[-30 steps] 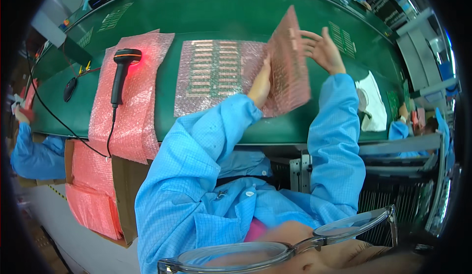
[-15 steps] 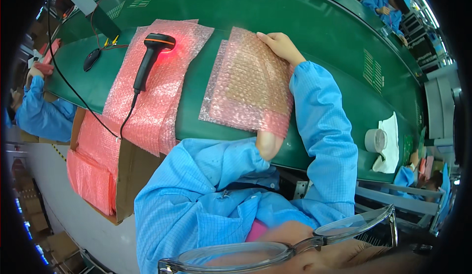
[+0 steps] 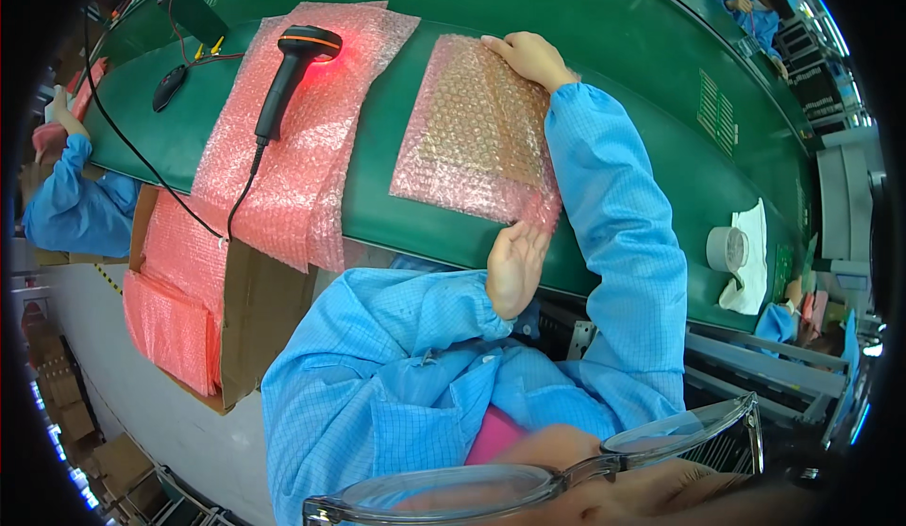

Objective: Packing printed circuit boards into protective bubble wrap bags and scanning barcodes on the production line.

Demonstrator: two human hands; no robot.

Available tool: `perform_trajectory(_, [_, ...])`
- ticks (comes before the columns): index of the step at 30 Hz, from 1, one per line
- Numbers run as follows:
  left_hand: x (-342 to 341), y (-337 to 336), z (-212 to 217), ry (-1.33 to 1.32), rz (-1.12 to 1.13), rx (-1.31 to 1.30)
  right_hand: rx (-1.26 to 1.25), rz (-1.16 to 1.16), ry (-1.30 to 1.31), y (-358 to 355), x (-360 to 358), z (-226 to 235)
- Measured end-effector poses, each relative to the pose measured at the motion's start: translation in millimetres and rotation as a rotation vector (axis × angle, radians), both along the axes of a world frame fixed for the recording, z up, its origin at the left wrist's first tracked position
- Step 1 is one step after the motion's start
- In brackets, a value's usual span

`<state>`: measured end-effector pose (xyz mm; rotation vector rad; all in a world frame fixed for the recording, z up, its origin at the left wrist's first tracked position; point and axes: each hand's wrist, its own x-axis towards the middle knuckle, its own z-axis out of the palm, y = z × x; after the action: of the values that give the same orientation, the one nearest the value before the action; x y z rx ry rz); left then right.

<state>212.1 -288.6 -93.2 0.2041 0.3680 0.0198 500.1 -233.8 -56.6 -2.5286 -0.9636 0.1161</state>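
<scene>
A worker in a blue smock is flattening a pink bubble-wrap pouch point(image 3: 477, 134) on the green bench point(image 3: 661, 149), the pouch lying near the bench's front edge. The right hand point(image 3: 527, 54) is pressing its far corner with curled fingers, while the left hand point(image 3: 514, 264) is lying open, fingers together, against the near corner where the pouch is overhanging the front edge. A flat tan panel is showing faintly through the bubbles, so the pouch appears to be holding a board; doing this step well likely means keeping both corners pinned and the board square inside, so nothing is sliding toward the overhanging corner. Toward the bench's left end, a black handheld scanner point(image 3: 288, 68) is resting on a spread sheet of pink bubble wrap point(image 3: 302, 149). Below the front edge, a cardboard box point(image 3: 250, 318) is holding a stack of more pink bubble wrap point(image 3: 175, 309). A roll of tape point(image 3: 725, 248) is sitting near the bench's right end.
</scene>
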Motion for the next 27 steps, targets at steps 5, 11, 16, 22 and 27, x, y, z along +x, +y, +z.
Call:
perform_trajectory(5, [-23,0,21,0.051,-0.021,0.116,-0.065,-0.011,-0.039,0,-11,1])
perform_trajectory(11, [3,99,97,-0.476,-0.356,1.737,0.234,0.03,-0.557,-24,-28,-7])
perform_trajectory(16, [59,130,28,0.01,0.162,2.73,0.162,0.171,-0.311,-67,-41,-29])
perform_trajectory(22, [6,135,16,0.192,-0.072,2.626,0.014,-0.035,-0.263,-128,-26,-40])
perform_trajectory(27, [-39,135,26,0.142,-0.255,2.634,0.089,0.191,-0.333,-108,-85,-9])
